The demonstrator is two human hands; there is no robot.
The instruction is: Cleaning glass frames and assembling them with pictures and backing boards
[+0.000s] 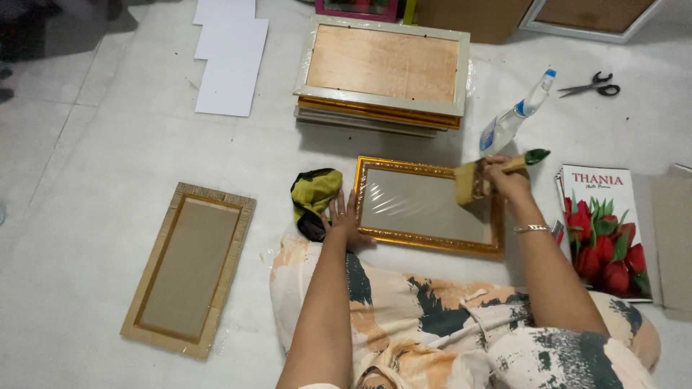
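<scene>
While the gold frame point(429, 205) lies flat on the floor point(94, 187), ornate rim, glossy glass, left hand point(344, 220) presses its left edge, fingers spread. Right hand point(507, 179) fingers clamped on paintbrush point(484, 177) over frame's right end. Yellow-black cloth point(313, 196) just left of frame.

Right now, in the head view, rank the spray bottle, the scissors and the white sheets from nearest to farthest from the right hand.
From the right hand, which holds a brush:
1. Spray bottle, just beyond it.
2. Scissors, farther back, to the right.
3. White sheets, far across at the back left.
</scene>
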